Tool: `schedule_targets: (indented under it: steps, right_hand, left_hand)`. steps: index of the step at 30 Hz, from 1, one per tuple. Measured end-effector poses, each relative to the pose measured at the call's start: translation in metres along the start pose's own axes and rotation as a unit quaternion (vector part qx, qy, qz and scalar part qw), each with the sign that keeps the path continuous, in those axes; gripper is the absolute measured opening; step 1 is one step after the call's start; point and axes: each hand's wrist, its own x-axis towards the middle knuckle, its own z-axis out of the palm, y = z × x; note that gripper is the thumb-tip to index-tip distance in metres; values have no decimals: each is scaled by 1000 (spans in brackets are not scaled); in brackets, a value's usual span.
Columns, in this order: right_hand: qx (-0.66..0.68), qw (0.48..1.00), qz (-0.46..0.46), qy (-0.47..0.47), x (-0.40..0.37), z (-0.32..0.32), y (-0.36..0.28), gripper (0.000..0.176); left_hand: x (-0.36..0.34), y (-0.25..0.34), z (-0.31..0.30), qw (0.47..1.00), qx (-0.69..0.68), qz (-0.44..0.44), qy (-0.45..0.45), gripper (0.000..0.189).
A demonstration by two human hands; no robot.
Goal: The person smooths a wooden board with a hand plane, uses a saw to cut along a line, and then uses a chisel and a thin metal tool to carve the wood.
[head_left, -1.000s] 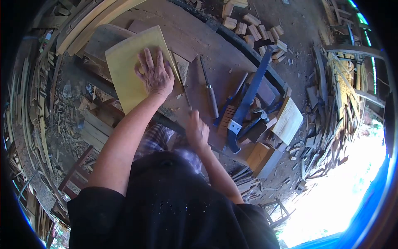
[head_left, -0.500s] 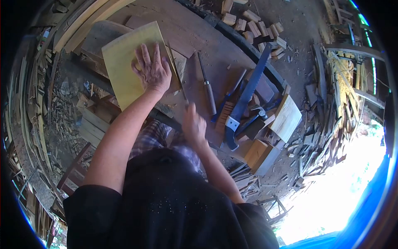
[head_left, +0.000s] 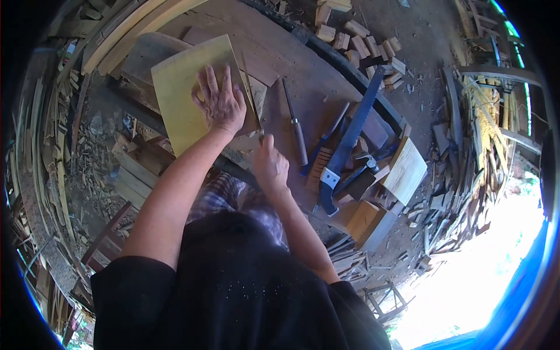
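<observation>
Under my left hand [head_left: 220, 108] lies a pale yellow wooden board [head_left: 175, 87] with a curved far end. The palm presses flat on it, fingers spread, near its right edge. My right hand [head_left: 272, 166] is closed round the handle of a long, narrow file [head_left: 252, 93]. Its dark blade runs along the board's right edge, seen nearly edge-on, with the tip beyond my left fingertips. Most of the handle is hidden in my fist. To the right, a second file with a wooden handle [head_left: 299, 140] rests on the workbench [head_left: 256, 26].
A handsaw [head_left: 356, 128] with a black handle lies at the right, beside a brush [head_left: 319, 163] and a hammer [head_left: 368, 162]. Cut blocks [head_left: 361, 46] are heaped on the ground beyond the bench. Wood blocks [head_left: 363, 219] stand at the bench's right end. Scrap wood [head_left: 455, 204] litters the floor.
My right hand has pushed the file a little forward along the board's edge. My left hand keeps its place on the board. The whole view has shifted slightly.
</observation>
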Motion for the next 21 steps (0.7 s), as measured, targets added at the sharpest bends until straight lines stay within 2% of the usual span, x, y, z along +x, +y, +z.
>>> schedule_targets:
  steps: [2,3,6,7,10,12,14,15,18,19,21]
  right_hand:
    - [5,999,43,-20,-33,-7,5,12]
    - [27,991,101,-82,-47,-11,7,19]
    - [11,994,84,-67,-40,-3,15,20]
    - [33,998,50,-36,-20,-2,10,20]
    - [7,999,41,-30,8,-5,-10,19]
    - [14,999,29,-28,-21,-4,1,18]
    - [-10,993,96,-74,-56,-5,11,18]
    - [7,996,84,-38,-63,0,13,19]
    - [-4,997,67,-33,-15,-2,-4,20]
    - [-3,997,65,-31,-4,-1,-5,20]
    - [-39,999,21,3,11,-1,-8,14]
  left_hand:
    - [0,0,2,1000,4,3,3,56]
    - [0,1,2,1000,-5,4,8,56]
    - [-1,-2,3,1000,-8,2,5,56]
    - [-2,-2,2,1000,-9,6,0,56]
    - [-1,-2,3,1000,-14,4,11,57]
    - [-1,-1,4,1000,-25,0,15,57]
    - [0,0,5,1000,-11,-5,5,57]
    - [-1,-1,6,1000,-27,-4,6,57]
    - [-1,-2,0,999,-46,4,-2,57]
    - [-1,0,-5,999,28,-1,-20,57]
    - [-1,0,0,1000,21,1,5,57]
